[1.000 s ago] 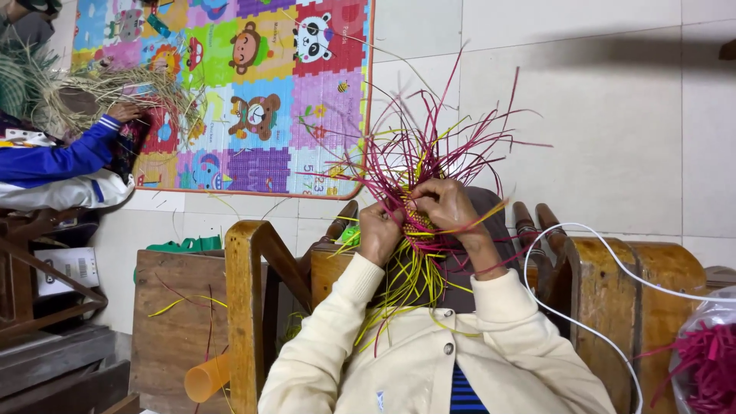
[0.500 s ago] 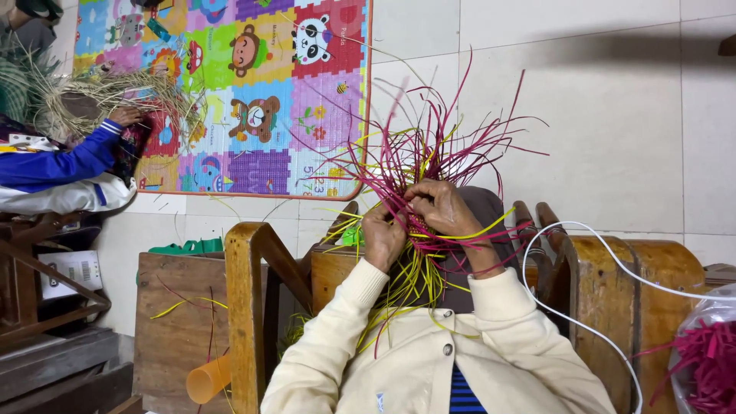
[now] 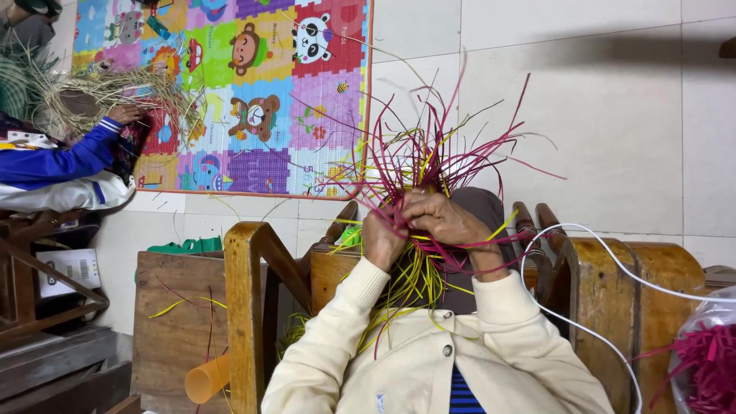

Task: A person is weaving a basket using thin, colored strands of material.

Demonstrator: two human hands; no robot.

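Over my lap, at a wooden chair: both my hands are closed on a half-woven bundle of magenta and yellow strips (image 3: 418, 192). My left hand (image 3: 381, 239) is curled tight around the near side of the woven core, fingers wrapped over it; my right hand (image 3: 448, 222), touching the left, pinches red strips against the same core, with one strand looped over its wrist. Below my hands the yellow ends hang toward my cream cardigan (image 3: 414, 360). Above them most strips fan out loose and unwoven, so by my judgement only the small centre is plaited and nearly all the weaving remains. Right of my right hand, a white cord (image 3: 583, 238) arcs past a plastic bag of magenta strips (image 3: 701, 360). Far left beyond my left hand, another person's hand (image 3: 123, 115) works pale straw on a colourful animal play mat (image 3: 253, 84).
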